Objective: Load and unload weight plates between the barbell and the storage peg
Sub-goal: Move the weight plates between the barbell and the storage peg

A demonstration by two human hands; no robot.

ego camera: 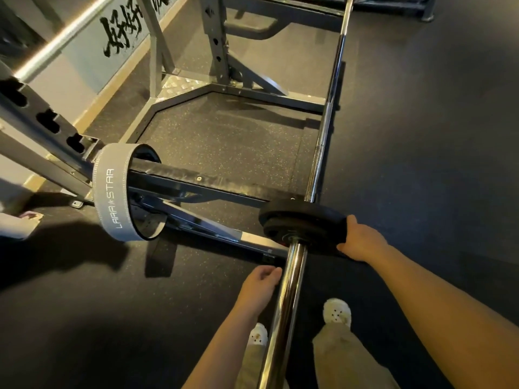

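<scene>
Right hand: my right hand grips the right rim of the black round rubber weight plate, thumb lying over the top edge and the fingers wrapped round the far side, out of my sight.
Left hand: my left hand sits just left of the shiny chrome barbell sleeve, fingers loosely bent with the tips close against the metal; I cannot tell whether they touch it, and it grasps nothing.
Hands together: the two are apart, one on each side of the sleeve, the right further forward at the plate.
Weight plate: it is threaded on the sleeve, standing upright, at the inner end where the sleeve meets the thinner bar.
Barbell: the long steel bar runs away from me across the dark speckled rubber floor, alongside the grey steel rack base.
Near left: a grey fabric lifting belt lettered LARA STAR is looped round a black padded rack beam.
Below: my white perforated clogs and beige trousers stand either side of the sleeve.
</scene>
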